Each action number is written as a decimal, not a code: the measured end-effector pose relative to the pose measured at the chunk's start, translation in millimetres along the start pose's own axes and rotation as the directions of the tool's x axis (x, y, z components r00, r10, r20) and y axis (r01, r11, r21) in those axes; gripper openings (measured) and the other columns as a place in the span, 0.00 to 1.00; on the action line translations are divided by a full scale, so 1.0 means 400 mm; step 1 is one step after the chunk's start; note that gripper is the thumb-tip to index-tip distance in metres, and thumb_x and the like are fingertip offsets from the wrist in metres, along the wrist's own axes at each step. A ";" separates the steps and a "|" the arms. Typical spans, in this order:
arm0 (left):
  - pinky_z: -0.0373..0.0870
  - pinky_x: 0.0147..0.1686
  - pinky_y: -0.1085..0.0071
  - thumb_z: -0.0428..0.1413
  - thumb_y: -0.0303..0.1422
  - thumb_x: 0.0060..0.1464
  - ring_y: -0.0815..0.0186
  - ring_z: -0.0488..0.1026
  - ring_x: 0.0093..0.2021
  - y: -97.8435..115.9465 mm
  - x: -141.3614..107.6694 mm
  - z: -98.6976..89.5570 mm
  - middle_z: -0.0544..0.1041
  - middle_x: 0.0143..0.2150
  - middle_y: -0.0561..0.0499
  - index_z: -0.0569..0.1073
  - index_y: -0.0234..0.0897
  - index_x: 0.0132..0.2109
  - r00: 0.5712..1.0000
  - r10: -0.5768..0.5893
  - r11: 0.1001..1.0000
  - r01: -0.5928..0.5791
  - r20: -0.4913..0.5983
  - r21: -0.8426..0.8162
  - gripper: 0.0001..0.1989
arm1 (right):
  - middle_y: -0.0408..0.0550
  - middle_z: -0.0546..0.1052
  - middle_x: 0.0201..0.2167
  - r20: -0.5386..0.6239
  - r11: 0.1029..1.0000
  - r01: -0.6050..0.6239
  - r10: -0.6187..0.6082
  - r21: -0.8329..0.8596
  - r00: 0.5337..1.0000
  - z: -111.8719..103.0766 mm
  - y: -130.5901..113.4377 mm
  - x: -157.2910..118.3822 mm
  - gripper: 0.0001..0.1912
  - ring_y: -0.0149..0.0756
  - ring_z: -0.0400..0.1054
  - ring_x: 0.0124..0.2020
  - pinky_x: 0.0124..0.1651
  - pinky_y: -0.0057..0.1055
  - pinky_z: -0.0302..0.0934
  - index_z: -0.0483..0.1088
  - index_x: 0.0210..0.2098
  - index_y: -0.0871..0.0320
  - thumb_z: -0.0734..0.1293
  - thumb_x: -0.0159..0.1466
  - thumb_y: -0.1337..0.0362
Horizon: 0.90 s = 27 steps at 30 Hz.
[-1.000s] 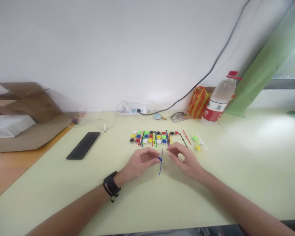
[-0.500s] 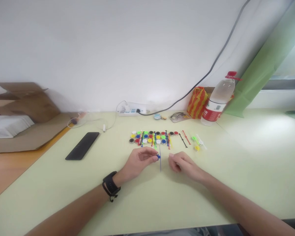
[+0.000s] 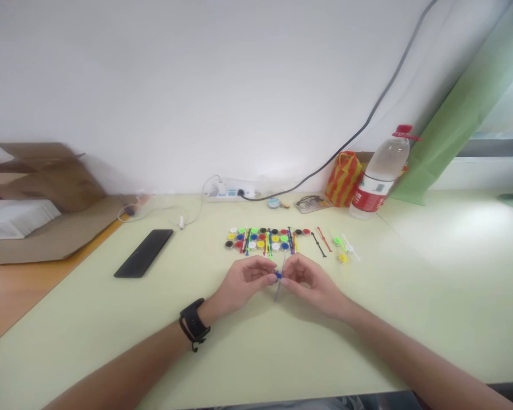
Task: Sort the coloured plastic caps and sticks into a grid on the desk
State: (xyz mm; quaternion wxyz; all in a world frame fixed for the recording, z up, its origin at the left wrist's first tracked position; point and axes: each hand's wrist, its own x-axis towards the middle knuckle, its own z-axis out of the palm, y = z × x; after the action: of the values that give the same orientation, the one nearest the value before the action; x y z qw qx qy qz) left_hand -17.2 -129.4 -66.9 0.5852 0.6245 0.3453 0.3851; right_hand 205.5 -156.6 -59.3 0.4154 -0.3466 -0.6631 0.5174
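My left hand, wearing a black wristband, pinches a small blue arrow spinner between thumb and fingers. Its thin blue pointer stands edge-on and slightly tilted between my hands. On the other side, my right hand has its fingers curled and its thumb tip at the spinner; the exact contact is partly hidden. Just beyond the hands lie rows of small round bases in several colours, with coloured arrow pointers laid across them.
A black arrow, a red arrow and green and yellow round pieces lie to the right. At left are a black phone-like slab and an open cardboard box. A water bottle and power strip stand behind.
My right hand has moved left to the spinner, its thumb now against it. The blue pointer has tilted from near vertical. My left hand keeps its hold.
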 end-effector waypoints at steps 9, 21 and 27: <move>0.77 0.51 0.62 0.68 0.35 0.55 0.60 0.79 0.46 0.001 -0.002 0.004 0.81 0.46 0.43 0.78 0.34 0.50 0.997 0.003 0.999 0.000 0.075 -0.041 0.17 | 0.45 0.73 0.34 -0.041 1.000 -0.024 0.024 0.004 0.999 0.007 0.021 0.004 0.11 0.34 0.68 0.35 0.37 0.31 0.64 0.68 0.42 0.55 0.68 0.70 0.54; 0.76 0.45 0.65 0.67 0.38 0.56 0.63 0.78 0.41 -0.001 0.010 -0.005 0.80 0.41 0.46 0.79 0.33 0.47 0.999 -0.021 0.997 0.023 0.025 -0.070 0.16 | 0.45 0.70 0.40 -0.112 0.981 0.084 -0.105 -0.172 0.988 -0.008 0.023 -0.013 0.19 0.31 0.66 0.30 0.34 0.32 0.63 0.67 0.60 0.50 0.64 0.71 0.55; 0.77 0.44 0.66 0.67 0.39 0.56 0.64 0.79 0.38 0.002 0.010 -0.004 0.80 0.39 0.47 0.78 0.33 0.45 0.999 -0.032 0.996 0.033 0.017 -0.081 0.15 | 0.41 0.59 0.17 0.075 0.994 0.011 -0.003 -0.110 0.997 -0.030 0.005 -0.008 0.34 0.30 0.53 0.21 0.29 0.32 0.51 0.57 0.15 0.57 0.59 0.74 0.48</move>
State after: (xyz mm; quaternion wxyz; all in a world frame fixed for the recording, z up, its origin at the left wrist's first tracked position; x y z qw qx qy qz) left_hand -16.8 -125.0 -65.7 0.6191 0.5975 0.3346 0.3844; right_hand 217.7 -154.4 -60.4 0.3724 -0.3472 -0.7070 0.4909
